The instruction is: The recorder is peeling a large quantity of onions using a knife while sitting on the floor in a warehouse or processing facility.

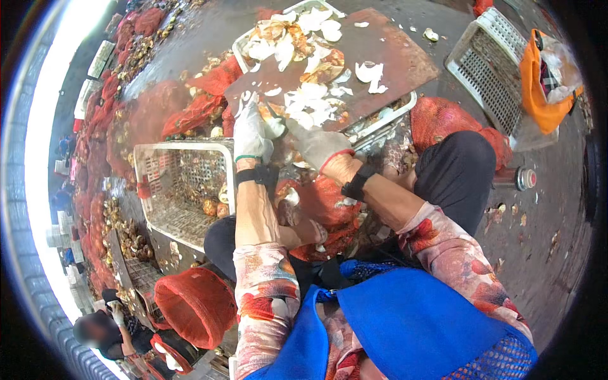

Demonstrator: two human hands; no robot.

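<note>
My left hand [253, 130], in a whitish glove with a green cuff, is closed around an onion [273, 126] that shows on its right side. My right hand [319, 145], in a grey-white glove with a red cuff, is close beside the onion. A dark, thin blade-like piece stands at the onion's top; whether my right hand holds it I cannot tell. Beyond both hands lies a reddish-brown board [394, 52] strewn with white onion layers [306, 102] and brown skins [327, 66]. It rests on a white plastic crate [408, 102].
A white crate [185, 237] with a few onions stands at my left, a red mesh sack [190, 304] below it. Red sacks [439, 118], another crate [494, 71], an orange bag [532, 80] and a flask [525, 179] lie right. Another person [107, 332] sits lower left.
</note>
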